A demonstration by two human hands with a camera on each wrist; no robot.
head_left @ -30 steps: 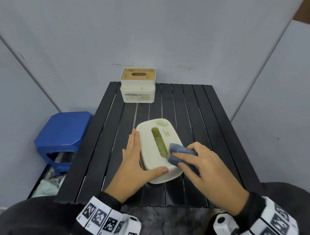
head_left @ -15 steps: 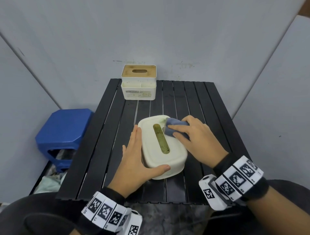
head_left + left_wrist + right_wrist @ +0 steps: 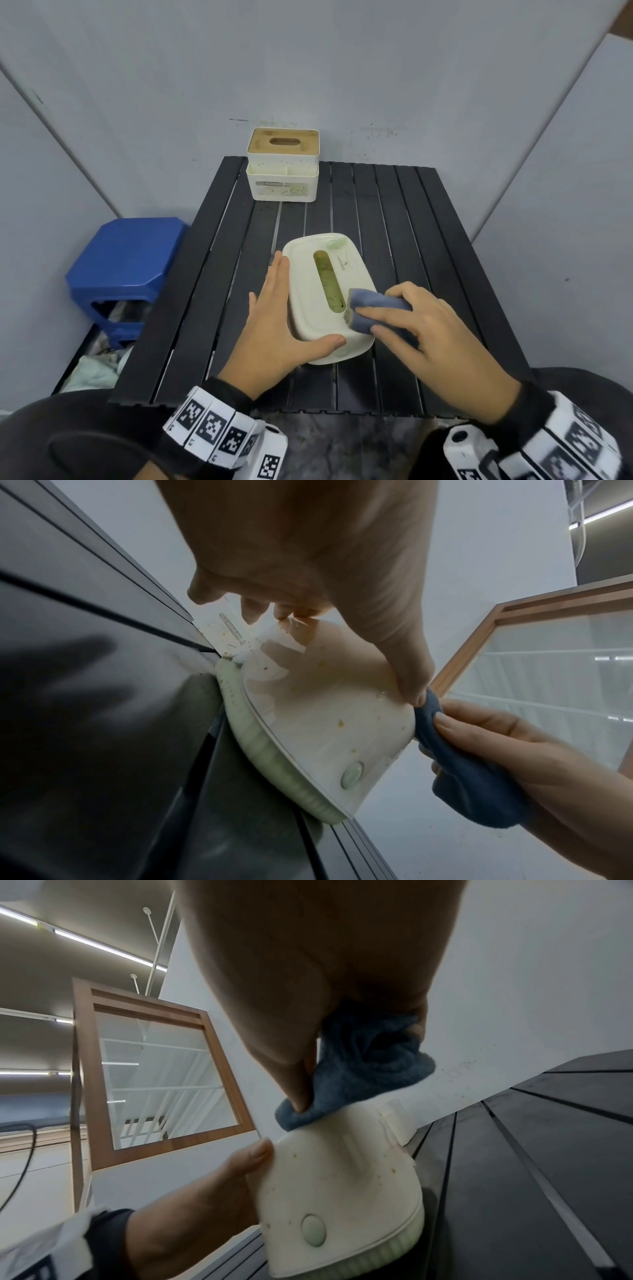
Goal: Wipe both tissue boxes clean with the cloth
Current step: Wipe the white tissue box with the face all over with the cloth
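Note:
A rounded cream tissue box (image 3: 308,291) with speckled stains lies mid-table, its slot pointing away from me. My left hand (image 3: 274,318) lies flat along its left side, fingers straight, thumb across the near top edge. My right hand (image 3: 411,325) grips a folded blue cloth (image 3: 370,303) and presses it on the box top at the near right, beside the slot. The wrist views show the same box (image 3: 325,710) (image 3: 342,1191) and cloth (image 3: 462,785) (image 3: 373,1064). A second white tissue box (image 3: 282,185) with a wooden lid stands at the back edge.
The black slatted table (image 3: 411,222) is boxed in by grey walls behind and on both sides. A blue plastic stool (image 3: 126,260) stands to the left of the table, with crumpled rags (image 3: 92,373) on the floor by it.
The right hand slid the cloth from the near end of the box top to the far end, then back to the near right. The left hand stayed against the box.

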